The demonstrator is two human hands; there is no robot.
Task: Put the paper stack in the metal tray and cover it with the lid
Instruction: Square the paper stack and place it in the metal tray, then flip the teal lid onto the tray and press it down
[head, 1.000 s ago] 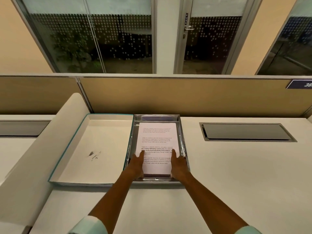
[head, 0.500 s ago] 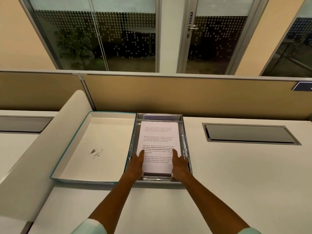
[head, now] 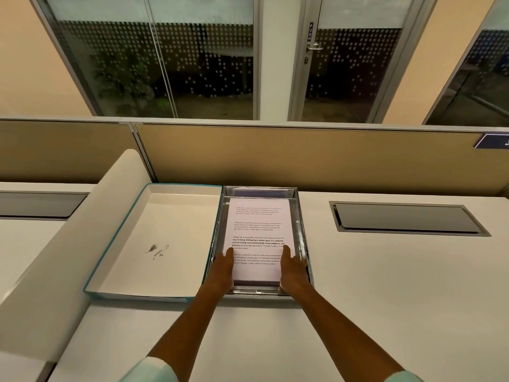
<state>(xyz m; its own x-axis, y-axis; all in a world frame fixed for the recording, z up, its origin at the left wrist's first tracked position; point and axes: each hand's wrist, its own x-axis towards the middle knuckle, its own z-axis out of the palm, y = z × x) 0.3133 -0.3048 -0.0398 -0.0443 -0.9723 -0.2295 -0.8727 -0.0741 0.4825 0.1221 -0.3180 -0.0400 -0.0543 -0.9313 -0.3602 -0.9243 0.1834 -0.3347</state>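
Observation:
A white paper stack [head: 259, 224] with printed text lies inside the shiny metal tray [head: 303, 238] on the desk, against the partition. My left hand [head: 224, 271] grips the stack's near left edge, thumb on top. My right hand [head: 292, 271] grips the near right edge the same way. The lid [head: 154, 244], a shallow white box top with a teal rim, lies upside down on the desk directly left of the tray, touching it.
A tan partition wall [head: 303, 155] runs behind the tray. A recessed dark cable hatch [head: 405, 219] sits in the desk [head: 385, 299] to the right. A curved white divider [head: 68, 244] rises to the left of the lid.
Both hands stay on the stack's near edges in the tray. The camera has tilted and shifted slightly; the stack, tray and lid sit where they were.

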